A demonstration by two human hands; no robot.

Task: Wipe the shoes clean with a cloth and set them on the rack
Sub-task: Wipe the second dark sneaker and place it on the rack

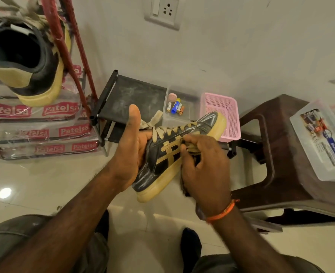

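A black sneaker point(162, 164) with tan stripes, tan laces and a yellowed sole is held in mid-air over the floor, toe pointing up and right. My left hand point(131, 146) grips its heel and collar, thumb raised. My right hand point(204, 170) presses a small dark cloth point(192, 149) against the shoe's side, fingers curled round the cloth, most of which is hidden. The matching sneaker point(27, 58) sits at the upper left on a rack shelf wrapped in printed plastic point(11, 111). A low black rack point(131, 95) stands behind the held shoe.
On the black rack sit a clear box with batteries point(175, 107) and a pink basket point(221, 115). A brown plastic stool point(277, 154) at right carries a clear multi-box point(324, 138). A wall socket point(162, 10) is above. My knees frame the glossy tiled floor.
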